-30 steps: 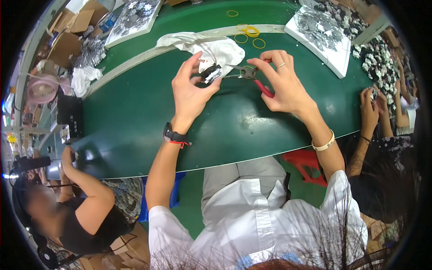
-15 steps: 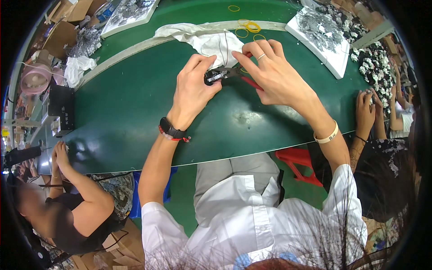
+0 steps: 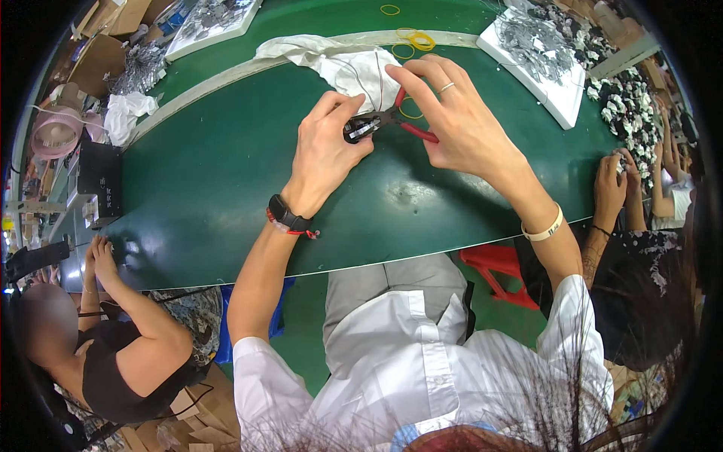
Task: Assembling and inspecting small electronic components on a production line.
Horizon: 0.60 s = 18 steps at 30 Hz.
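Observation:
My left hand (image 3: 325,147) pinches a small black part (image 3: 355,132) with shiny metal on it, above the green table. Thin dark wires (image 3: 379,79) rise from around this part over a white cloth (image 3: 343,68). In my right hand (image 3: 459,113) are pliers with red handles (image 3: 416,132), the fingers wrapped round them and the handles spread apart. Their dark jaws reach the black part beside my left fingertips; whether they grip a wire there is too small to tell.
Yellow rubber bands (image 3: 418,39) lie past the cloth. A white foam tray (image 3: 557,105) with wired parts stands at far right, another (image 3: 181,49) at far left. A black box (image 3: 100,184) and pink fan (image 3: 56,129) are on the left. People sit on both sides.
The handles of the pliers have spread wider, and my right fingers have opened with them. My left hand stays almost in place with the black part.

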Available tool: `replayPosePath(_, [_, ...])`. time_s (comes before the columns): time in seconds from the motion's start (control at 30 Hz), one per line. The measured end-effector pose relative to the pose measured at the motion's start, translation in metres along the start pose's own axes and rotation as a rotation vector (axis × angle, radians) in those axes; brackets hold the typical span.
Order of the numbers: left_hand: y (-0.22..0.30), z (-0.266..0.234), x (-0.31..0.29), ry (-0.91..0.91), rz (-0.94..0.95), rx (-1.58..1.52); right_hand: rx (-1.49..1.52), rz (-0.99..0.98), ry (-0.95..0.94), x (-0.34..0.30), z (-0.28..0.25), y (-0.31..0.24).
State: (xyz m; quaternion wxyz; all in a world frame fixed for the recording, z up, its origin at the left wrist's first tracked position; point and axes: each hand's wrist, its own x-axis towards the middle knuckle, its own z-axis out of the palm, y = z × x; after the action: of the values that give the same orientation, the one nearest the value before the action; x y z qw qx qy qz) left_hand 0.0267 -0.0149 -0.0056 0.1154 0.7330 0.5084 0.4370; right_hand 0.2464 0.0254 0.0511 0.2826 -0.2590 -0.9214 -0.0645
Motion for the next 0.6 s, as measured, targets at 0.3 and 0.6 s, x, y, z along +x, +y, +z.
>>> replayPosePath(0.3, [0.002, 0.003, -0.001, 0.026, 0.027, -0.012, -0.050, -0.050, -0.025, -0.007, 0.003, 0.007])
replayPosePath(0.6, [0.000, 0.000, 0.006, 0.083, -0.186, -0.180, -0.005, -0.001, 0.091, -0.010, -0.010, 0.008])
